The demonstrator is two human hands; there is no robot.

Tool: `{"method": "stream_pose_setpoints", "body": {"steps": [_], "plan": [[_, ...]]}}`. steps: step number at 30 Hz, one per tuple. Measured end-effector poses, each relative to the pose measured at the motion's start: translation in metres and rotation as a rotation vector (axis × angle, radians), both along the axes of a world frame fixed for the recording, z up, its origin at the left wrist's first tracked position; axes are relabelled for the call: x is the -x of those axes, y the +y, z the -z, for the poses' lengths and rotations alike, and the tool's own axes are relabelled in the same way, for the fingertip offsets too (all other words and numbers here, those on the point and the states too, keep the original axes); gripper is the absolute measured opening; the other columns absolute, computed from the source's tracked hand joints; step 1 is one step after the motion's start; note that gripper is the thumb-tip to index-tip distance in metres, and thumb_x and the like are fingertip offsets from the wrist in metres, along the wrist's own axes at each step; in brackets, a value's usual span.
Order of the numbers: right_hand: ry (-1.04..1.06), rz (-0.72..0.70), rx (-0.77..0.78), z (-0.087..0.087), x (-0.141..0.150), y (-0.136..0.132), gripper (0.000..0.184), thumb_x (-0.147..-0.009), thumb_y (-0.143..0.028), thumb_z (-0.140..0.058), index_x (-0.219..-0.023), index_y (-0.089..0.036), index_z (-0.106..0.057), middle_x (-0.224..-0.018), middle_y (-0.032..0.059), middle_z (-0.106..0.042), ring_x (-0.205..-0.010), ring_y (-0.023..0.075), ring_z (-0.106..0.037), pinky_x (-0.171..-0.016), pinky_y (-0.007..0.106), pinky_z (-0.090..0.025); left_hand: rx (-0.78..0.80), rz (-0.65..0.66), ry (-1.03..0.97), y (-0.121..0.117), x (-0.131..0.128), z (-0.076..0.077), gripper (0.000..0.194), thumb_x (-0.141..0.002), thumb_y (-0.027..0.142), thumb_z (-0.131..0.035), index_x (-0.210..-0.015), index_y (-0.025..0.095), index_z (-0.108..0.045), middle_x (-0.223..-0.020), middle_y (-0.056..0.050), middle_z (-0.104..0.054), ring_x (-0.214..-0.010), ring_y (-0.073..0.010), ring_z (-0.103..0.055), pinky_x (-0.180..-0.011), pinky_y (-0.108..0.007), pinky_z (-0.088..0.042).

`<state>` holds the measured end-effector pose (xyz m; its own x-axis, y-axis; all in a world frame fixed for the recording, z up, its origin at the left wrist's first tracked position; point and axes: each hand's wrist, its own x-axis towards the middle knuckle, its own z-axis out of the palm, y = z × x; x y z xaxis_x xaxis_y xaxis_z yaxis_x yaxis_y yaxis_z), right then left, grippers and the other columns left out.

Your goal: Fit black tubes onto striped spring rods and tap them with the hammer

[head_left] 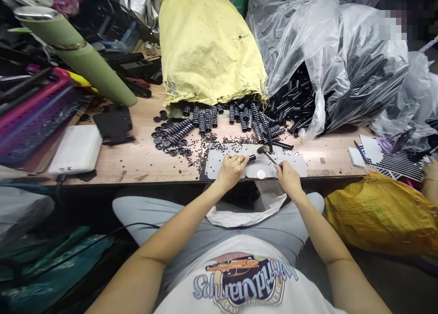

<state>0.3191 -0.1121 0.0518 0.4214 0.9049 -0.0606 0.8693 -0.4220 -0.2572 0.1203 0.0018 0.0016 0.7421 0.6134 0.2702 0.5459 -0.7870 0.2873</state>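
My left hand (232,169), a ring on one finger, is closed around a short black tube (252,158) whose end sticks out to the right. My right hand (289,178) grips a small hammer (271,157) with a metal shaft and a dark head. The hammer head is just right of the tube, apart from it. Both hands are over a grey plate (294,161) at the table's front edge. Beyond the hammer are a black tube (270,140) and another lying flat (283,145). Tiny black pieces (196,155) lie scattered on and around the plate.
A yellow sack (208,45) spills black rollers with pale dots (205,121). Black discs (163,138) lie beside them. Clear bags (308,31) hold black tubes. At left are a white box (78,149) and green cylinder (99,74). Another person's hand (430,170) is at right.
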Motion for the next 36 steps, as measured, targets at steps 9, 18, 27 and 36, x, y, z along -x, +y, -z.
{"method": "stream_pose_setpoints", "body": {"steps": [9, 18, 27, 36], "plan": [[0.038, -0.069, 0.117, -0.015, 0.033, -0.002, 0.035, -0.101, -0.038, -0.027, -0.092, -0.019, -0.056, -0.072, 0.0065, -0.065, -0.064, 0.0203, -0.061, -0.059, 0.026, -0.033, -0.005, -0.03, 0.056, -0.011, -0.009, -0.002, 0.045, -0.093, 0.014, -0.032, -0.132, 0.011, -0.054, -0.122, -0.019, -0.062, -0.118, -0.0292, -0.053, -0.101, -0.051, -0.035], [0.044, -0.35, 0.17, -0.024, 0.082, 0.015, 0.04, -0.1, -0.044, -0.03, -0.103, -0.018, -0.06, -0.078, 0.0113, -0.069, -0.068, 0.0244, -0.064, -0.061, 0.029, -0.038, 0.005, 0.025, 0.106, -0.022, -0.032, 0.004, 0.056, -0.091, 0.022, -0.035, -0.142, -0.002, -0.037, -0.146, -0.025, -0.039, -0.139, -0.0307, -0.032, -0.114, -0.047, -0.026], [-0.184, 0.13, 0.161, -0.022, -0.014, -0.015, 0.048, -0.099, -0.051, -0.027, -0.094, -0.018, -0.061, -0.077, 0.012, -0.068, -0.068, 0.0226, -0.063, -0.06, 0.028, -0.032, 0.298, 0.067, 0.028, -0.026, -0.038, -0.03, 0.026, -0.093, 0.031, -0.048, -0.099, 0.015, -0.068, -0.093, -0.013, -0.065, -0.093, -0.0254, -0.06, -0.076, -0.034, -0.049], [-0.24, 0.135, -0.08, 0.013, -0.072, -0.018, 0.034, -0.093, -0.044, -0.048, -0.101, -0.014, -0.061, -0.103, 0.0171, -0.064, -0.102, 0.0289, -0.058, -0.083, 0.038, -0.043, 0.861, -0.299, -0.377, 0.036, -0.138, -0.034, 0.031, -0.086, 0.027, -0.057, -0.058, 0.014, -0.06, -0.059, -0.005, -0.057, -0.058, -0.0155, -0.053, -0.06, -0.027, -0.038]]}}
